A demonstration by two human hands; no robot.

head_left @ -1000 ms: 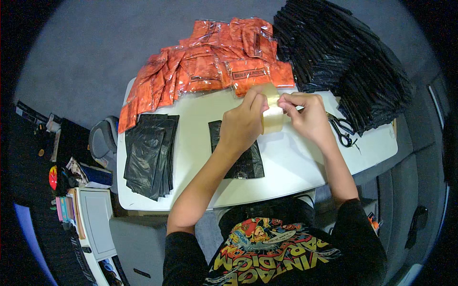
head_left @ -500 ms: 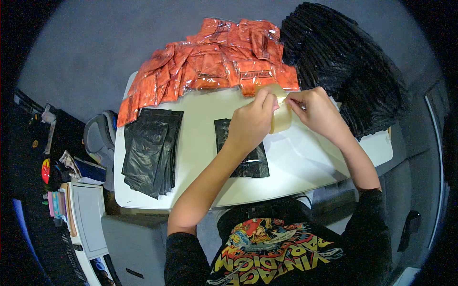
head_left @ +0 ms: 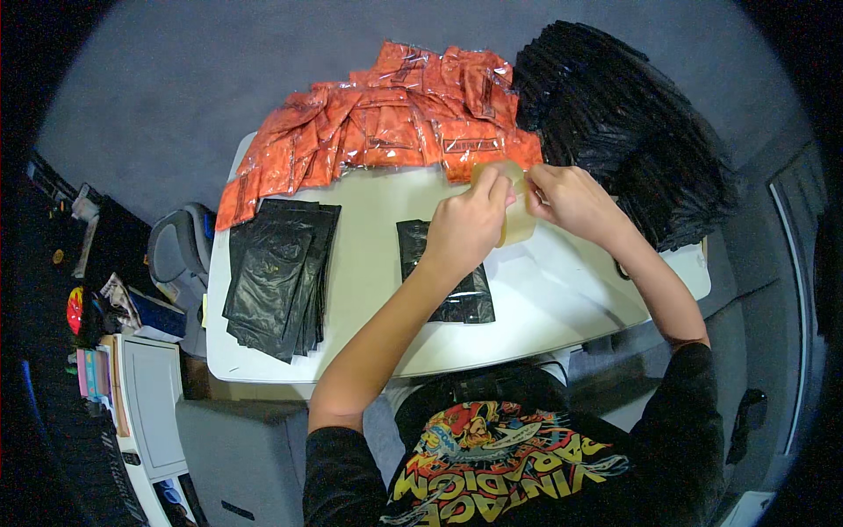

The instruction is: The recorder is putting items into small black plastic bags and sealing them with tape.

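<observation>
My left hand (head_left: 468, 221) grips a wide roll of yellowish packing tape (head_left: 520, 227), held up above the white table (head_left: 369, 263). Thumb and fingers of my right hand (head_left: 572, 202) are pinched together at the roll's right edge. Whether a strip of tape lies between those fingertips is too small to tell. Under my left forearm lies a flat black plastic package (head_left: 470, 303), partly covered by the arm. To its left sits a stack of similar black plastic packages (head_left: 272, 281).
Orange items in clear plastic packets (head_left: 378, 132) are heaped along the table's far edge. A large pile of black packages (head_left: 615, 132) fills the far right. Beyond the left edge stand a grey chair (head_left: 176, 246) and a white cabinet (head_left: 151, 404).
My right hand has shifted slightly, its fingertips staying close by the tape roll. The left hand keeps its hold on the roll. The whole view has shifted a little.
</observation>
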